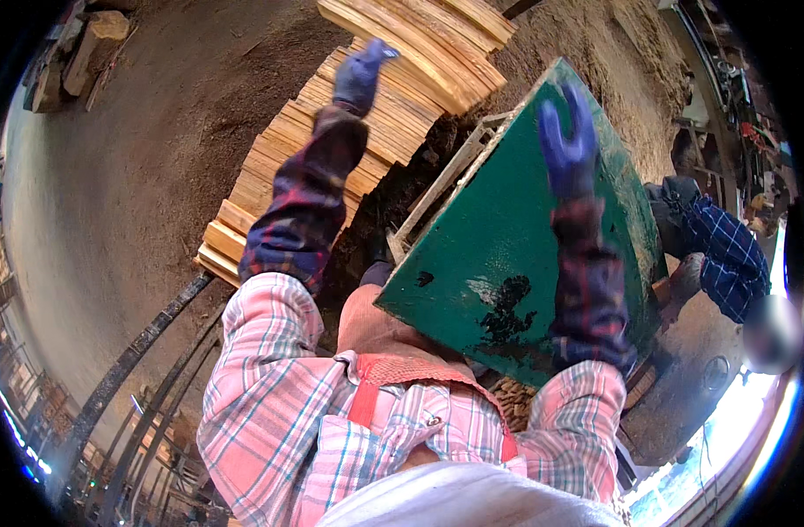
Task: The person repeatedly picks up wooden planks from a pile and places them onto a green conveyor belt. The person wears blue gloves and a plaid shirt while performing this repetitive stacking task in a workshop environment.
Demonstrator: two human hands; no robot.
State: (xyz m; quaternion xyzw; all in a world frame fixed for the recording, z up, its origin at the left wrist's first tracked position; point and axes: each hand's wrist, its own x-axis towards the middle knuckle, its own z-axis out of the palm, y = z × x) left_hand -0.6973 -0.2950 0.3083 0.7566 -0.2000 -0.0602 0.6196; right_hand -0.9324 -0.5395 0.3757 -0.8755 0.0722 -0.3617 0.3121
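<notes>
In the head view, pale boards [433, 51] lie at twelve o'clock over a row of wooden strips [391, 125], long axis running from ten towards four. The left hand [362, 75] is nearer, its fingers bunched at their near edge, the boards' middle towards three o'clock; I can't tell whether they grip. The right hand [570, 151], fingers spread and empty, is above the green table [472, 237] between one and two.
</notes>
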